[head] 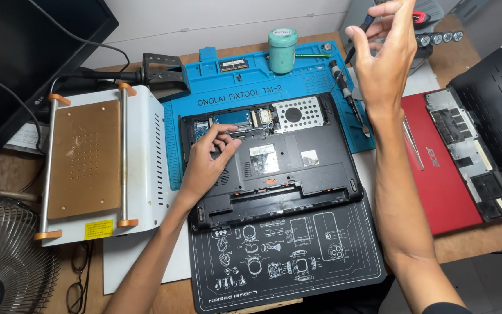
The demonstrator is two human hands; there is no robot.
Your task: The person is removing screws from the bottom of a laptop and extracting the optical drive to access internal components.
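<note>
A black laptop [297, 174] lies upside down with its bottom open, partly on a blue repair mat [245, 81] and partly on a black printed mat [286, 261]. My left hand [207, 160] rests on the laptop's left part, its fingers curled at the open compartment near a small board. My right hand [384, 52] is raised above the mat's right end, and its fingers pinch a thin dark tool [358, 38] that points down and to the left. A screwdriver [350, 99] lies on the blue mat just beneath that hand.
A white heating plate with a brown top [88, 163] stands left of the laptop. At the right lie a red laptop [443, 174] and a black perforated cover [495, 110]. A green jar [282, 51] sits at the back, with a fan [7, 261] and spectacles [76, 279] at lower left.
</note>
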